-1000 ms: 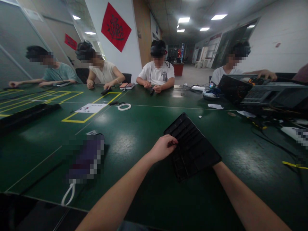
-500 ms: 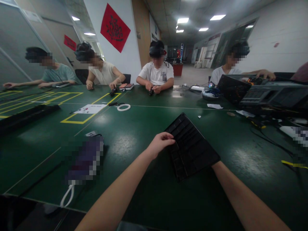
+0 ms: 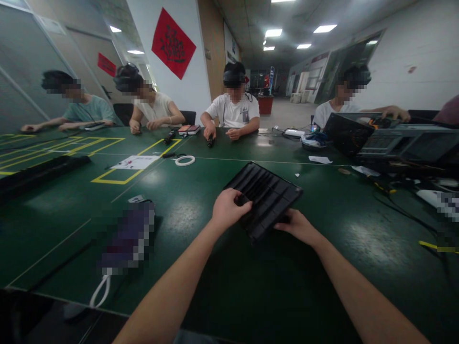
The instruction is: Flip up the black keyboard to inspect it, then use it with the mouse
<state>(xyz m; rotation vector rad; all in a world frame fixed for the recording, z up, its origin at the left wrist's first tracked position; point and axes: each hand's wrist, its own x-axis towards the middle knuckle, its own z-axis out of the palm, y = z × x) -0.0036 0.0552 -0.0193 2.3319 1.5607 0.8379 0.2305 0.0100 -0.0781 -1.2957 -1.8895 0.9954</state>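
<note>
A black plastic tray with several slotted compartments (image 3: 267,193) is held tilted just above the green table (image 3: 201,200). My left hand (image 3: 227,209) is closed on its near left edge, thumb on top. My right hand (image 3: 296,225) grips the near right edge from below, fingers curled under the tray. Both forearms reach in from the bottom of the view.
A blurred dark object with a white loop (image 3: 125,239) lies to the left. A white ring (image 3: 185,160) and a paper (image 3: 135,162) sit inside yellow tape lines. Black electronic equipment with cables (image 3: 394,141) fills the right. Several people sit at the far side.
The tray has been raised and turned flatter, its far end swung left. My right hand, hidden under the tray before, now shows at its near edge. A person opposite shifted their hands.
</note>
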